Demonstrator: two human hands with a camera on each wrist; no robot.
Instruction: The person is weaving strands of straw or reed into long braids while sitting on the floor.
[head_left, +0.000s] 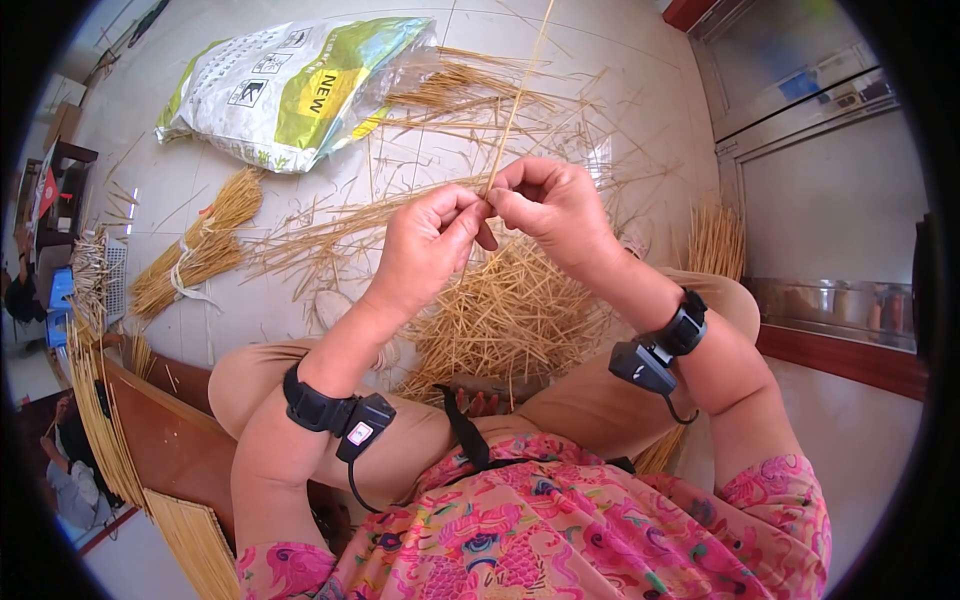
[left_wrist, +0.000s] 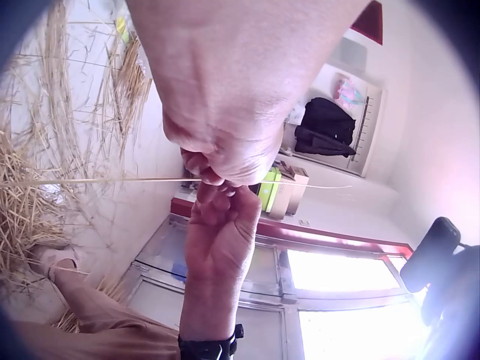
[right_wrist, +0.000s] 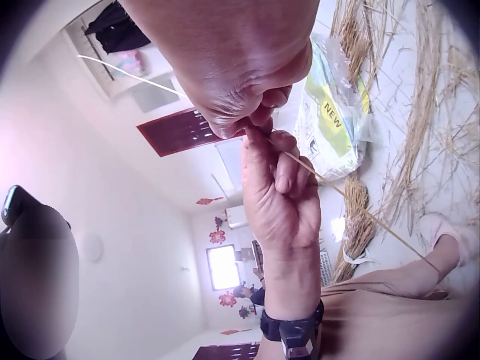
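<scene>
Both hands meet in front of the body on one long, thin straw stalk (head_left: 516, 105). My left hand (head_left: 425, 240) pinches it between thumb and curled fingers. Right beside it, my right hand (head_left: 556, 208) pinches the same stalk, its fingertips close against the left ones. The stalk's upper length rises away past the hands in the head view, and its lower part points down toward a heap of short cut straw (head_left: 510, 315). In the left wrist view the stalk (left_wrist: 112, 181) runs across below the near hand. The exact pinch point is hidden by the fingers.
A white and green plastic bag (head_left: 270, 95) lies on the tiled floor with straw at its mouth. Tied straw bundles (head_left: 205, 245) lie at the left, and loose stalks (head_left: 330, 235) are strewn between. More straw (head_left: 716, 240) stands by the metal-framed cabinet (head_left: 830, 215) at the right.
</scene>
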